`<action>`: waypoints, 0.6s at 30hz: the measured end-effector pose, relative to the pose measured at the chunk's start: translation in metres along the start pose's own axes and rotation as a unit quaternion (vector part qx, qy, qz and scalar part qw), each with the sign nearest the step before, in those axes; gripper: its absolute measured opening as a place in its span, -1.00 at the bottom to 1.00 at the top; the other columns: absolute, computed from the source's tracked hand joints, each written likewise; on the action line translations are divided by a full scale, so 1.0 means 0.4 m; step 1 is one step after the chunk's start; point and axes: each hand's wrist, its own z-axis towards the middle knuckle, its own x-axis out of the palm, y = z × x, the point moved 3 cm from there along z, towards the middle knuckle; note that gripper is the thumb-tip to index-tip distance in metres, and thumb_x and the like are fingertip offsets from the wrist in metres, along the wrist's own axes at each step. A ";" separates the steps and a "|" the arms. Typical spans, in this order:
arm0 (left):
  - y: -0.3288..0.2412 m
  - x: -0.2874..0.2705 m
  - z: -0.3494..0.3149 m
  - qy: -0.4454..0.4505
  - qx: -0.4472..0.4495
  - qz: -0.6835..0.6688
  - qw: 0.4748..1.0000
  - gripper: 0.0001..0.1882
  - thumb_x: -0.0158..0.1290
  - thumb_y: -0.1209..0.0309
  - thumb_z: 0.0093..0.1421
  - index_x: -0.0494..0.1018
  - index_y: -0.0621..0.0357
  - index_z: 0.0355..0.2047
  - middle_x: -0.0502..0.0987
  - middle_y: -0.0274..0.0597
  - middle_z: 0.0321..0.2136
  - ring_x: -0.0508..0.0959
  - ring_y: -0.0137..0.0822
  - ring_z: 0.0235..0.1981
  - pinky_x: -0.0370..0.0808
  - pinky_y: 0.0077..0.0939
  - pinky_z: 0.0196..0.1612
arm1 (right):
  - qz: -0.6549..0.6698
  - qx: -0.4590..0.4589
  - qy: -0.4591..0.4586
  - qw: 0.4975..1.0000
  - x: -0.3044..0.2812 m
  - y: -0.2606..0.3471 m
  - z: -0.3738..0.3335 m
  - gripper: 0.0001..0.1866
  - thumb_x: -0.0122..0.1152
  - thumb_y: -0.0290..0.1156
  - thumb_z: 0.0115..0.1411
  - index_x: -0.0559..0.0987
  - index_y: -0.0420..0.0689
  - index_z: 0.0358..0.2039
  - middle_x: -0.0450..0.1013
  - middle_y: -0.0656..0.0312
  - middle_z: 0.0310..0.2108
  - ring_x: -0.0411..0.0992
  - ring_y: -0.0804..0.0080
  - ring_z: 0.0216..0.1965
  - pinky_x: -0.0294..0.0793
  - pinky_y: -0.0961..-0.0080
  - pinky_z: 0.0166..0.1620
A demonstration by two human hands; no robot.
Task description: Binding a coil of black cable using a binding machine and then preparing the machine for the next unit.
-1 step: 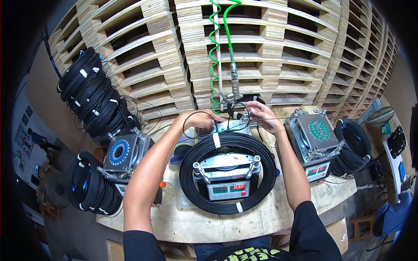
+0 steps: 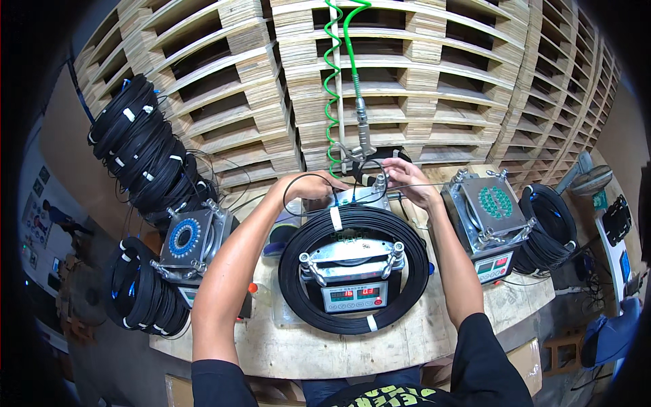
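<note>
A polishing machine [image 2: 355, 298] with a lit display stands at the middle of the bench. Round it lies a big coil of black cable [image 2: 293, 271], tied with white tape. My left hand [image 2: 313, 185] reaches to the metal plate [image 2: 366, 197] behind the coil, its fingers drawn together and the tips partly hidden; what they grip does not show. Blue-tipped connectors [image 2: 337, 199] sit at that plate. My right hand [image 2: 411, 183] is raised at the plate's right end, fingers curved and apart, beside a thin black cable loop [image 2: 371, 163].
Similar machines stand left [image 2: 186, 237] and right [image 2: 491, 210]. Black cable coils pile up at the left [image 2: 139, 146], with another coil [image 2: 549, 230] at the far right. A green air hose [image 2: 351, 54] with a metal nozzle hangs before stacked wooden pallets [image 2: 420, 88].
The red figures on the middle machine's display have changed. Both hands keep their places, and the whole view has shifted very slightly.
</note>
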 end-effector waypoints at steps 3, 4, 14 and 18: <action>0.034 0.003 0.026 -0.024 0.034 0.017 0.999 -0.31 -0.13 0.57 -0.05 0.41 0.10 0.19 0.46 -0.37 -0.63 0.36 -0.53 -0.62 0.34 -0.56 -0.55 | -0.007 -0.007 0.053 0.999 -0.018 -0.011 0.030 -0.62 0.15 -0.43 0.29 0.38 -0.18 0.09 0.41 0.35 -0.34 0.25 0.67 -0.42 0.25 0.74 -0.35; 0.019 0.008 0.031 -0.044 0.070 0.025 0.996 -0.31 -0.12 0.57 -0.05 0.41 0.10 0.19 0.48 -0.35 -0.62 0.35 -0.52 -0.62 0.34 -0.55 -0.54 | -0.010 -0.007 0.049 0.999 -0.033 -0.006 0.037 -0.62 0.15 -0.43 0.29 0.38 -0.18 0.09 0.41 0.35 -0.34 0.25 0.67 -0.42 0.25 0.74 -0.35; 0.135 -0.054 0.000 -0.055 0.055 -0.015 0.997 -0.61 -0.13 0.31 0.38 0.45 0.19 0.12 0.45 -0.10 0.15 0.38 -0.25 0.20 0.24 -0.41 0.27 | -0.128 0.001 -0.076 0.989 0.047 0.007 -0.034 -0.31 0.21 -0.28 0.29 0.14 0.06 0.36 0.27 0.40 -0.48 0.21 0.65 -0.47 0.29 0.66 -0.38; 0.120 -0.052 0.033 -0.120 0.065 -0.038 0.990 -0.71 0.07 0.29 0.29 0.59 0.18 -0.08 0.61 -0.22 -0.15 0.51 -0.43 -0.11 0.42 -0.52 -0.05 | -0.291 -0.110 -0.064 0.948 0.048 -0.027 -0.064 -0.03 0.41 -0.26 0.12 -0.01 0.09 0.42 0.38 0.33 -0.37 0.31 0.64 -0.42 0.32 0.65 -0.37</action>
